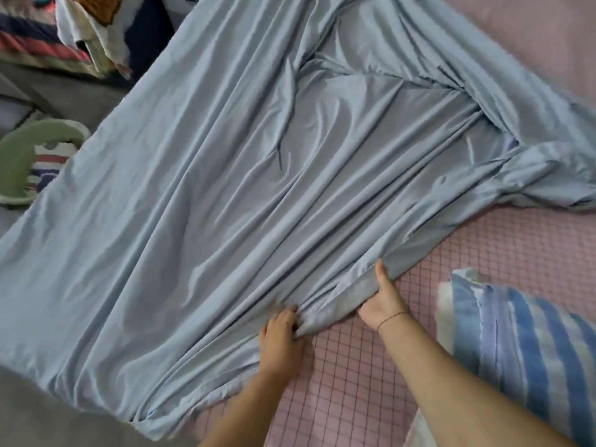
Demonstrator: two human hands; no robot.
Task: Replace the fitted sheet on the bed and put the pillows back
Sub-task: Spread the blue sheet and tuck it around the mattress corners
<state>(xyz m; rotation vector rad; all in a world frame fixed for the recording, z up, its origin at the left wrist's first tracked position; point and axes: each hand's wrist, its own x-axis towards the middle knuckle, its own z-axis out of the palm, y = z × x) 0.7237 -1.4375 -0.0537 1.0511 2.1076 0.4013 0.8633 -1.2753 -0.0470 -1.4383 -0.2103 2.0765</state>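
Note:
A light blue fitted sheet (pixel 245 175) lies spread and heavily creased across the left and middle of the bed, its far right end bunched. Under it shows a pink mattress cover (pixel 354 375) with a dark grid. My left hand (pixel 282 337) grips a gathered fold of the sheet's near edge. Just to its right, my right hand (pixel 382 300) holds the same edge, thumb on top and fingers tucked under the cloth. A blue-and-white striped pillow (pixel 522 346) lies on the pink cover at the lower right.
A green round seat or tub (pixel 29 156) with striped cloth in it sits on the grey floor to the left of the bed. A pile of patterned bedding and clothes (pixel 64 33) is stacked at the upper left.

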